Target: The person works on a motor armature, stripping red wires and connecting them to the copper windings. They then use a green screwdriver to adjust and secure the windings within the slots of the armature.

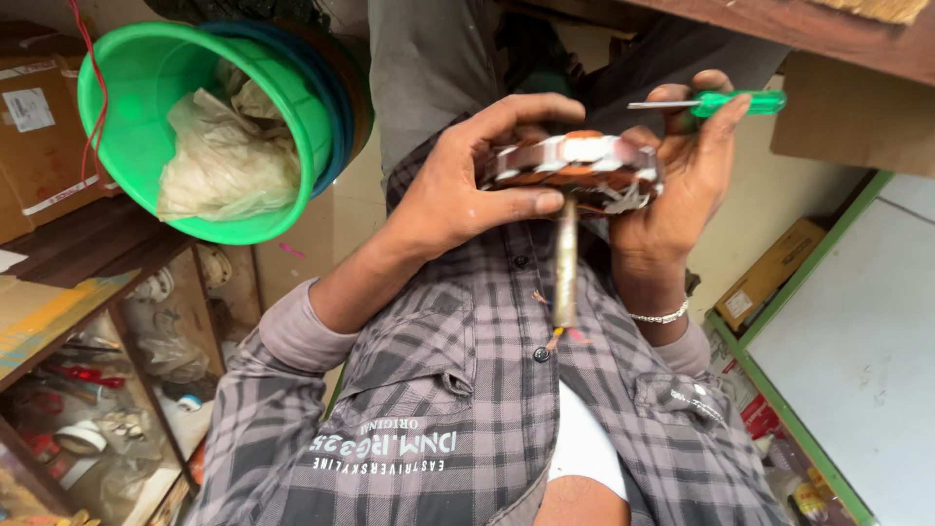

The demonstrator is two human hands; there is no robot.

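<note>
Left hand (458, 185): grips round copper-wound motor stator (575, 168) with metal shaft
Right hand (687, 175): holds stator's other side, pinching green-handled screwdriver (726, 102) above it

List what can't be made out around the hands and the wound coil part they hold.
- Head view: the coil part's underside and far rim are hidden by the left hand and the right hand.
- The screwdriver tip is too small to tell its type.
- The wires at the shaft's lower end are blurred against the shirt.
- The green bucket's bottom is covered by crumpled plastic.
</note>
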